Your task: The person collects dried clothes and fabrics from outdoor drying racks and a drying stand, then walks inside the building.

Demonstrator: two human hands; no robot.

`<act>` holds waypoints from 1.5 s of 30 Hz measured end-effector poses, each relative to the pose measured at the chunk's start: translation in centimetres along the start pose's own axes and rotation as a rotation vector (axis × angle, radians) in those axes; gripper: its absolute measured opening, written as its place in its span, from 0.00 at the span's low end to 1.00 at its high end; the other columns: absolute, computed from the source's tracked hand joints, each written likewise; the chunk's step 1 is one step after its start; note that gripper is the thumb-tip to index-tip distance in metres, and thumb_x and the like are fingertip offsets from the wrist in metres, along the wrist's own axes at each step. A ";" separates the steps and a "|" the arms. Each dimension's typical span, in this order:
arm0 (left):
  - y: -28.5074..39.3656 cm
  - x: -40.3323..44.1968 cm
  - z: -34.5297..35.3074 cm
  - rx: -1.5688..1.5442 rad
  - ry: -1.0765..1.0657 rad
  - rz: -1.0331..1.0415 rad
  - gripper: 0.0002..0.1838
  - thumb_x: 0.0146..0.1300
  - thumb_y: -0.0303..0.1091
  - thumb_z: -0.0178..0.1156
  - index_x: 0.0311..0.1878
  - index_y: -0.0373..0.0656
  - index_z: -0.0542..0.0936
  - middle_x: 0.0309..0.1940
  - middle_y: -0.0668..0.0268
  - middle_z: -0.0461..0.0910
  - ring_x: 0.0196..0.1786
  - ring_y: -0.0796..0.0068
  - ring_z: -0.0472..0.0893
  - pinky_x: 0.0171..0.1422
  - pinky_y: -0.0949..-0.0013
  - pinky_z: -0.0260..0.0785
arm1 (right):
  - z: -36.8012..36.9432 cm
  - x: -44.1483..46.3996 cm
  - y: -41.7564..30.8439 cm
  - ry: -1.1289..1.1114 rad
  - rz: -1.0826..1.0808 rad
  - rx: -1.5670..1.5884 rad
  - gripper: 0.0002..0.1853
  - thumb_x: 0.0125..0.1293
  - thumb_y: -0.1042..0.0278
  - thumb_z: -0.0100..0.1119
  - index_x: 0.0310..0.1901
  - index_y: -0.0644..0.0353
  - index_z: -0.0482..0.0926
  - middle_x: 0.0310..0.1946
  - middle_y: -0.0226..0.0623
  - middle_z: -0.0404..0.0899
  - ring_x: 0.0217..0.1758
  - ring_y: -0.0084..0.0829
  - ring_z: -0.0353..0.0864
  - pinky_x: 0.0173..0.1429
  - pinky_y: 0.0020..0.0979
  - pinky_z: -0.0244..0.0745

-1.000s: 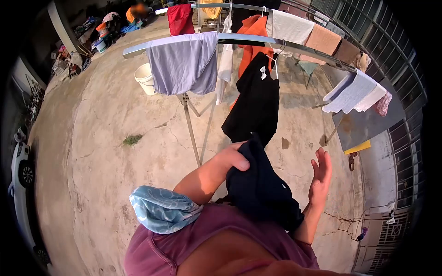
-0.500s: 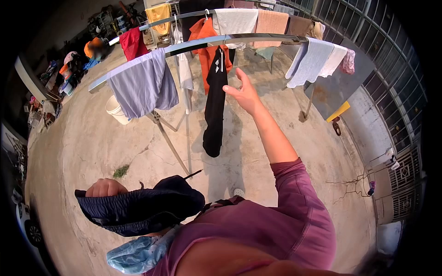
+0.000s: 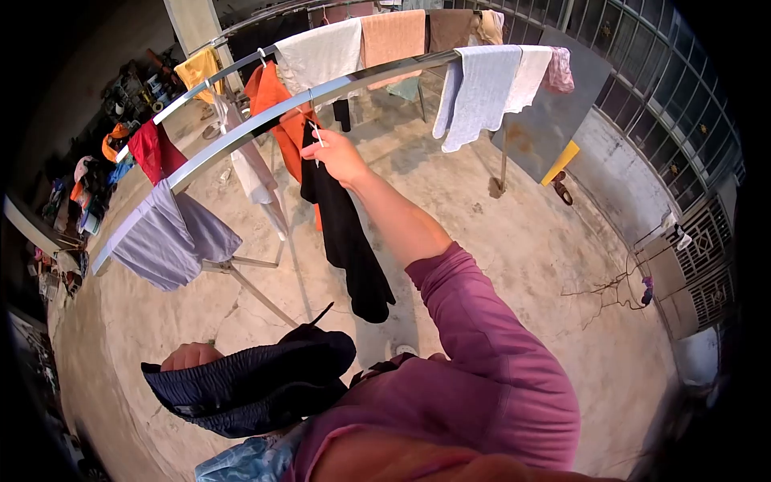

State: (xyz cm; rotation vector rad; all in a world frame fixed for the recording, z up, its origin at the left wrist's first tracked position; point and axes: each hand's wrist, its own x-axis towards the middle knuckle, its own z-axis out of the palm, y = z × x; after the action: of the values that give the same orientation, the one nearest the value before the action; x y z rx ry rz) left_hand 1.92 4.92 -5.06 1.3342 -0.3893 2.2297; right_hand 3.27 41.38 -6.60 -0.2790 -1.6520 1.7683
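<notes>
My left hand [image 3: 191,356], at the lower left, has its fingers closed over the gathered edge of a dark navy garment [image 3: 249,386]. That garment covers the rest of the hand. My right arm reaches forward, and my right hand [image 3: 336,158] grips the white hanger [image 3: 318,136] of a black garment [image 3: 345,241]. The hanger's hook is at the nearer metal rail [image 3: 369,76], and the black garment hangs down below my fingers. Just behind it hangs an orange garment [image 3: 277,108]. A light blue patterned cloth [image 3: 245,461] shows at my left sleeve.
A lavender cloth [image 3: 165,241] hangs at the rail's left end, a pale blue towel [image 3: 482,88] at its right. Red [image 3: 157,151], yellow [image 3: 197,71], white and peach cloths hang on the farther rail. Rack legs [image 3: 261,296] stand on the concrete. Barred windows line the right.
My right hand has reached the hanger and closed on it; half a second ago it was open beside the garment. The view has shifted right, and my left hand still holds the navy garment.
</notes>
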 end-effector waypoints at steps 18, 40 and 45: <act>-9.7 0.9 -0.4 0.029 -0.145 -0.023 0.15 0.52 0.22 0.40 0.12 0.50 0.62 0.07 0.72 0.61 0.09 0.83 0.62 0.13 0.78 0.56 | 0.5 -1.5 0.7 -0.404 -0.051 -0.050 0.22 0.63 0.74 0.38 0.60 0.68 0.55 0.34 0.34 0.73 0.26 0.17 0.67 0.38 0.19 0.65; -17.3 2.2 -1.5 -0.112 -0.235 -0.227 0.20 0.54 0.24 0.39 0.09 0.52 0.52 0.05 0.73 0.48 0.06 0.81 0.49 0.13 0.75 0.42 | -27.0 6.4 -7.0 0.685 -0.584 -1.286 0.35 0.46 0.68 0.64 0.57 0.59 0.61 0.55 0.52 0.56 0.58 0.48 0.57 0.60 0.40 0.54; -23.7 2.2 -3.3 -0.111 -0.197 -0.196 0.19 0.55 0.24 0.42 0.09 0.49 0.55 0.05 0.71 0.51 0.07 0.79 0.50 0.14 0.74 0.45 | -28.4 7.1 -8.5 0.498 -0.879 -1.368 0.25 0.48 0.74 0.60 0.52 0.59 0.68 0.49 0.46 0.65 0.54 0.43 0.63 0.57 0.38 0.58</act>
State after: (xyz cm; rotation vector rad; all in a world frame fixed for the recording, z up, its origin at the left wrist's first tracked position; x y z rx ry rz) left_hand 11.87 26.75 -5.07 1.4707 -0.4265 1.8973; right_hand 17.51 67.79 -1.24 -0.4293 -1.8732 -0.2186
